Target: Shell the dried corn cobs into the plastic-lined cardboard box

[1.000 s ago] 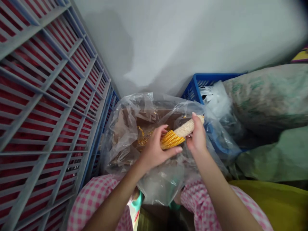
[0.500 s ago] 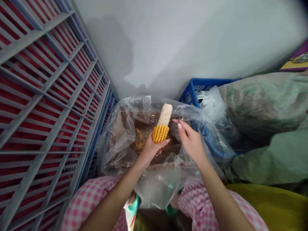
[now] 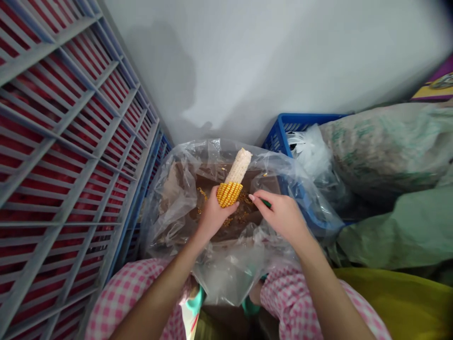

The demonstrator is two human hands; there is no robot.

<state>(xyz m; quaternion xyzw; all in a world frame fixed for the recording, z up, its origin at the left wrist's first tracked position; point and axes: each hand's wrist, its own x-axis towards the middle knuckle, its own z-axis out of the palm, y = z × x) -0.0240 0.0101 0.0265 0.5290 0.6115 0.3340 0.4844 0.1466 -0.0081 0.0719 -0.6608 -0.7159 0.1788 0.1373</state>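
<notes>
The corn cob (image 3: 233, 177) is showing smooth, glossy yellow kernels at one end and a rough, matt, pale core at the other (the bare stretch is looking almost crumbly). Clear plastic sheeting (image 3: 226, 283) is catching the light in thin, crinkled, shiny folds, and the brown cardboard box (image 3: 262, 182) inside it is looking dull and papery. The grey plastic crate (image 3: 53, 47) is showing smooth moulded slats, while the blue plastic crate (image 3: 300, 125) is gleaming faintly. The woven sack (image 3: 385, 146) is looking coarse, the gingham cloth (image 3: 123, 293) is looking soft and matt, and the painted wall (image 3: 265, 61) is looking smooth and flat.
</notes>
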